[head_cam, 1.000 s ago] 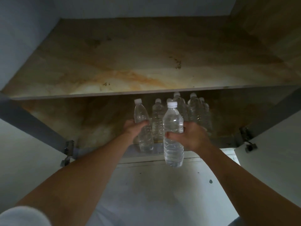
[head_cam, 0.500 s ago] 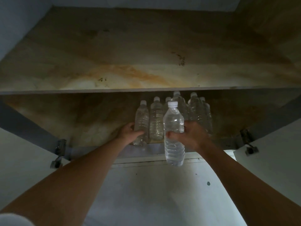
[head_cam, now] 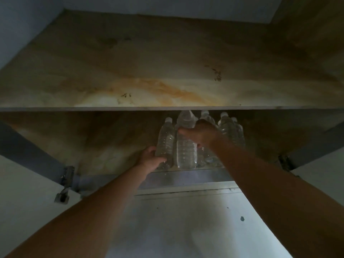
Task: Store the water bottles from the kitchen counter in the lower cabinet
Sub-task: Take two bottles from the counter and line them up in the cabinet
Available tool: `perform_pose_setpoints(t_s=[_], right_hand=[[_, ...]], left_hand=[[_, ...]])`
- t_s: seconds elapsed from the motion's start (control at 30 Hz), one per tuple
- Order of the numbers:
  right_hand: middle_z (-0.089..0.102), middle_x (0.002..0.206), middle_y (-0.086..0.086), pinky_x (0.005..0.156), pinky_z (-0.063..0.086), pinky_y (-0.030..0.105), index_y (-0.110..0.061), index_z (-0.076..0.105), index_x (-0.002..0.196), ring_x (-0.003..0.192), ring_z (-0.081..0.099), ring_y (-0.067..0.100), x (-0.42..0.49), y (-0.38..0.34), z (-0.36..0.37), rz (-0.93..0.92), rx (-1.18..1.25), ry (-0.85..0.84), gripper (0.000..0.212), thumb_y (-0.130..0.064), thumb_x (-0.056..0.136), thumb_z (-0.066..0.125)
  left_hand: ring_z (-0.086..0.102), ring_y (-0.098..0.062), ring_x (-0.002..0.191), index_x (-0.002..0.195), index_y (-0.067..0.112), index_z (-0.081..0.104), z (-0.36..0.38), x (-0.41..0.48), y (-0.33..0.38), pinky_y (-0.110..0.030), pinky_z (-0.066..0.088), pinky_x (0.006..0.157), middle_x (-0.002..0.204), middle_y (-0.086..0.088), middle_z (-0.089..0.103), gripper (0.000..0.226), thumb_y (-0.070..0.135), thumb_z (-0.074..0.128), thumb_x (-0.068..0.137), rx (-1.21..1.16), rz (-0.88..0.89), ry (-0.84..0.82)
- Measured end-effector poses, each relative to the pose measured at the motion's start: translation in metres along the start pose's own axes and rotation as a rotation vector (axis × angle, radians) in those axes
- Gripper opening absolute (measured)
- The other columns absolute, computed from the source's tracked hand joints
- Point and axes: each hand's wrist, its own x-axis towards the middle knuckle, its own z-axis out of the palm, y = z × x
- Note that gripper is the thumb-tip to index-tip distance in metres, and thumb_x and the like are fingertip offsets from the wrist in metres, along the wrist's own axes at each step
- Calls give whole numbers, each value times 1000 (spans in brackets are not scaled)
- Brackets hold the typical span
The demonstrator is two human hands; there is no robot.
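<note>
Now your right bottle (head_cam: 186, 149) stands inside the lower cabinet (head_cam: 102, 146), no longer out front, at 3 o'clock of the left bottle (head_cam: 165, 140), with your right hand (head_cam: 202, 134) and left hand (head_cam: 150, 160) fingers curled round them, ready to release.

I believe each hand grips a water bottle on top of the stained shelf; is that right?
Not quite: the head view shows the left hand gripping one water bottle and the right hand another bottle, beneath the stained shelf, not on top.
</note>
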Motion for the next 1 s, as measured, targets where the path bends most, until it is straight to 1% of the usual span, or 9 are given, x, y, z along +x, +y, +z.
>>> perform_pose_setpoints(t_s=[0.07, 0.13, 0.23, 0.3, 0.5, 0.6, 0.8, 0.9, 1.0], right_hand=[[71, 88, -3, 79, 62, 36, -27, 62, 91, 80, 71, 15, 11, -11, 6, 17, 4, 34, 44, -67, 72, 70], [71, 89, -4, 83, 59, 34, -31, 59, 82, 82, 68, 14, 16, -15, 12, 9, 12, 8, 37, -67, 77, 64], [66, 99, 0, 76, 45, 30, -20, 60, 103, 87, 60, 20, 29, -4, 29, -69, -53, 6, 52, -67, 85, 45], [66, 109, 7, 75, 48, 32, -12, 57, 121, 97, 66, 27, 31, 7, 39, -2, -222, 171, 62, -64, 89, 48], [72, 101, 0, 79, 58, 30, -16, 67, 109, 89, 71, 17, 9, 1, 42, -163, -224, 88, 36, -47, 89, 66], [69, 88, -11, 69, 52, 21, -25, 63, 96, 82, 68, 10, 2, 11, 50, -111, -47, -31, 22, -45, 88, 69], [69, 78, 3, 73, 58, 40, -24, 58, 83, 73, 68, 25, -11, 21, 62, -35, 213, 81, 18, -36, 89, 70], [71, 91, 1, 82, 60, 40, -21, 64, 100, 85, 70, 21, -17, 25, 66, -33, 314, 98, 15, -28, 90, 72], [69, 108, 0, 80, 55, 20, -16, 63, 122, 90, 66, 13, -29, 33, 67, -116, 292, 94, 28, -16, 94, 66]], left_hand=[[70, -24, 104, 126, 10, 63, -2, 3, -9, -38, 57, 92, 117, -8, 73, 57, 3, 85, 74, 17, 37, -24], [71, -25, 103, 122, 13, 66, -2, 4, -14, -46, 55, 99, 113, -6, 75, 60, 3, 89, 68, 0, 60, -13], [72, -22, 96, 115, 10, 65, 5, -2, -12, -37, 57, 91, 106, -6, 75, 52, 2, 89, 70, -31, 100, -1], [73, -23, 92, 111, 10, 64, 11, -3, -11, -35, 58, 85, 102, -10, 76, 48, 1, 89, 71, -56, 134, 16], [72, -29, 94, 97, 22, 63, 8, 3, -14, -44, 58, 88, 100, -11, 75, 42, 4, 90, 69, -23, 162, 10], [71, -31, 99, 104, 16, 67, 7, 2, -12, -36, 57, 84, 104, -12, 74, 40, 1, 87, 72, -42, 155, -12], [65, -14, 88, 114, 14, 67, 3, -9, 9, -16, 48, 64, 97, 0, 69, 22, 25, 69, 95, -90, 177, 27], [65, -9, 92, 112, 25, 64, 3, -15, 10, -19, 49, 70, 99, 8, 68, 26, 38, 73, 91, -10, 217, -16], [63, -1, 92, 116, 28, 63, 3, -21, 11, -16, 47, 70, 99, 15, 65, 29, 38, 73, 91, 41, 258, -47]])
